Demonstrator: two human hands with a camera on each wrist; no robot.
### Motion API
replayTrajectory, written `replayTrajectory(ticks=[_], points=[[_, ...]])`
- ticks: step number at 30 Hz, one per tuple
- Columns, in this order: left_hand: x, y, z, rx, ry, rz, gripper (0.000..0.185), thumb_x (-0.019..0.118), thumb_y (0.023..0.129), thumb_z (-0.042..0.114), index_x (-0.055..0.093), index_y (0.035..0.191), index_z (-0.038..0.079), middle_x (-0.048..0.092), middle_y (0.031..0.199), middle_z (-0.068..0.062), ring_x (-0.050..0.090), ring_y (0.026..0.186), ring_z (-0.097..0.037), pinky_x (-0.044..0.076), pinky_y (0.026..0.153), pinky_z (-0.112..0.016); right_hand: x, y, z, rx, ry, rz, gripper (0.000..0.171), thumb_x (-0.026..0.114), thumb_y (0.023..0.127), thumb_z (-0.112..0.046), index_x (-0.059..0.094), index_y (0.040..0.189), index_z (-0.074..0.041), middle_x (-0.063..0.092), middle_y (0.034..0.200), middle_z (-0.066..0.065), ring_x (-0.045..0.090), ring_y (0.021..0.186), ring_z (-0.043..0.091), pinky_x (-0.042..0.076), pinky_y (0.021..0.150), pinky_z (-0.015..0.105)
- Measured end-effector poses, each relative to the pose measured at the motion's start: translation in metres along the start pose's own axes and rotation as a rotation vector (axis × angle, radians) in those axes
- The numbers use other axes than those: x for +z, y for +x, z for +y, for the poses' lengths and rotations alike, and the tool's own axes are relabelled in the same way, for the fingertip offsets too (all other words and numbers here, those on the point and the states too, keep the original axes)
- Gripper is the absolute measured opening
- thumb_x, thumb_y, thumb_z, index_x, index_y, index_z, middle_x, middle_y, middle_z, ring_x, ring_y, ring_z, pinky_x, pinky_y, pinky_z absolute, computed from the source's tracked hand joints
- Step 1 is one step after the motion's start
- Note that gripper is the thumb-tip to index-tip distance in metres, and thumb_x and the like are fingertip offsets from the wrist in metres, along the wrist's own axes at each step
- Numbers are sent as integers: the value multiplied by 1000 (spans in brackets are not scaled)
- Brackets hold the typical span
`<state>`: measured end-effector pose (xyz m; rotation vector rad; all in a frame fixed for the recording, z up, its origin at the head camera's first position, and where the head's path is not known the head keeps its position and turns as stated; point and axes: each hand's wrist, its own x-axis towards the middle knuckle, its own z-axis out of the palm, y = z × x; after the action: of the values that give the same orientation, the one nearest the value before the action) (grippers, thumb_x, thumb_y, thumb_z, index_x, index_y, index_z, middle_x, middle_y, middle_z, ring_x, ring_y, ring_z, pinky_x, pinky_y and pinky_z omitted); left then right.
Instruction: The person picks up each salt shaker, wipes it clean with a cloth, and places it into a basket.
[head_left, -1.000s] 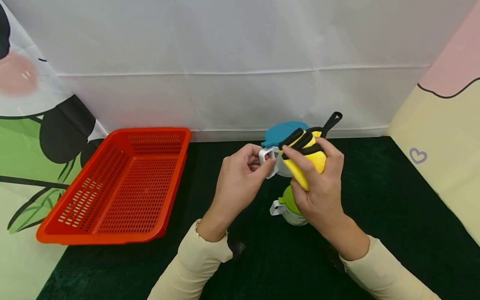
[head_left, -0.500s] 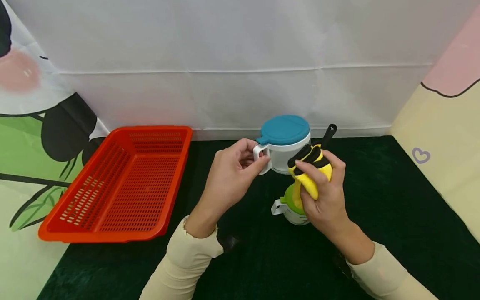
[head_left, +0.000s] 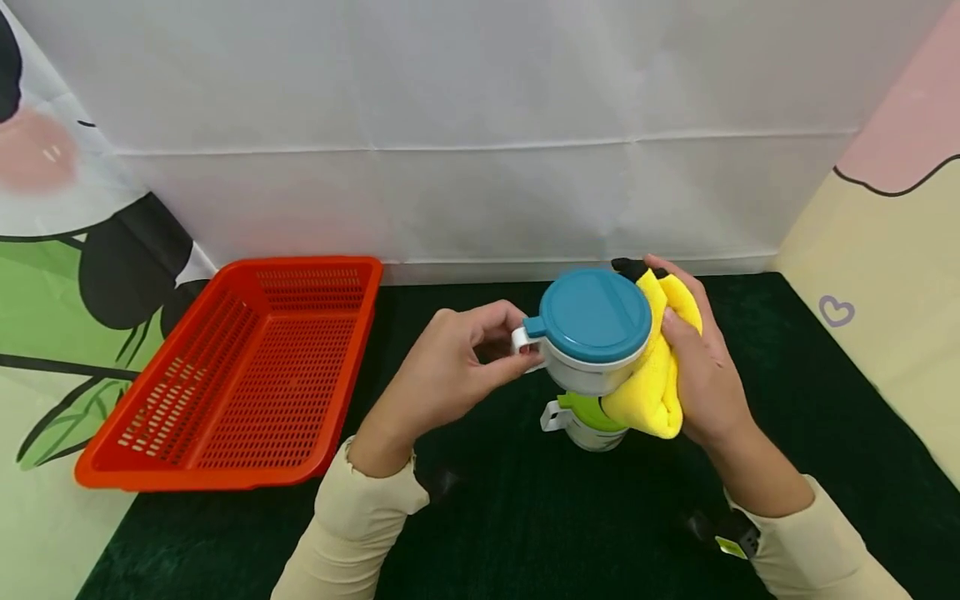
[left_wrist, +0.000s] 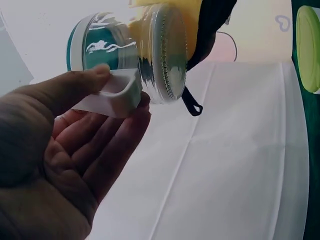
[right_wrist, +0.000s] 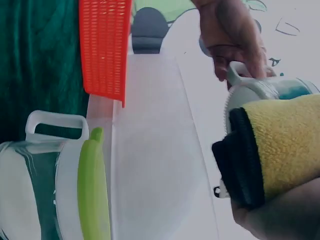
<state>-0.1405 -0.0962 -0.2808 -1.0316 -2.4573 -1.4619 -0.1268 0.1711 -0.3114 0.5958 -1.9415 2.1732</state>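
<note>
Seemed best, judging by the grip, to pinch firmly and press the yellow cloth [head_left: 652,392] evenly round the wall, so as not to twist the jar loose (only a small handle to hold by). Held the blue-lidded jar [head_left: 592,333] in the air, right of the red basket [head_left: 247,375], just above a green-lidded jar [head_left: 581,421] standing on the dark mat [head_left: 600,533]. Pinched the white handle [head_left: 522,342] between thumb and curled fingers of the left hand [head_left: 450,367], wrist bent inward. Cupped the cloth against the side facing away from the basket with the right hand [head_left: 701,367], fingers together and wrapped round the cloth, palm turned toward the basket
</note>
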Motion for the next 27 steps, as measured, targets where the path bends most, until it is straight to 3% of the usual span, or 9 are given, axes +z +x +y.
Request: replayTrajectory(ticks=[4, 10, 14, 22, 27], points=[[4, -1, -4, -17, -1, 43, 19, 82, 90, 12, 67, 102, 12, 72, 91, 5, 68, 77, -8, 60, 75, -27, -2, 1, -1, 78, 1, -56, 44, 33, 115, -28, 30, 159, -25, 48, 113, 15, 63, 86, 19, 60, 73, 30], [9, -1, -5, -11, -6, 111, 22, 83, 87, 9, 67, 103, 11, 67, 98, 2, 68, 80, -9, 60, 78, -26, -3, 1, 0, 31, -4, -37, 43, 36, 114, -24, 35, 158, -22, 47, 112, 16, 62, 87, 20, 59, 73, 27], [8, -2, -4, 8, -76, 79, 21, 82, 88, 5, 67, 103, 10, 67, 100, 0, 69, 83, -11, 60, 80, -28, -10, 6, -2, 54, -2, -84, 42, 36, 114, -22, 38, 156, -21, 52, 108, 15, 67, 80, 21, 61, 69, 30], [3, -4, -10, 34, -125, 3, 22, 81, 88, 1, 68, 104, 9, 69, 99, 1, 68, 83, -13, 61, 78, -32, -28, 16, 11, 320, 96, -397, 42, 31, 115, -29, 32, 157, -24, 56, 114, 12, 68, 79, 22, 61, 68, 38], [7, -1, -16, 20, -109, -30, 22, 81, 89, 4, 67, 104, 10, 70, 100, 1, 69, 85, -11, 60, 79, -30, -36, 16, 2, 333, 13, -395, 42, 32, 115, -28, 33, 157, -24, 56, 109, 14, 70, 76, 26, 62, 66, 40]])
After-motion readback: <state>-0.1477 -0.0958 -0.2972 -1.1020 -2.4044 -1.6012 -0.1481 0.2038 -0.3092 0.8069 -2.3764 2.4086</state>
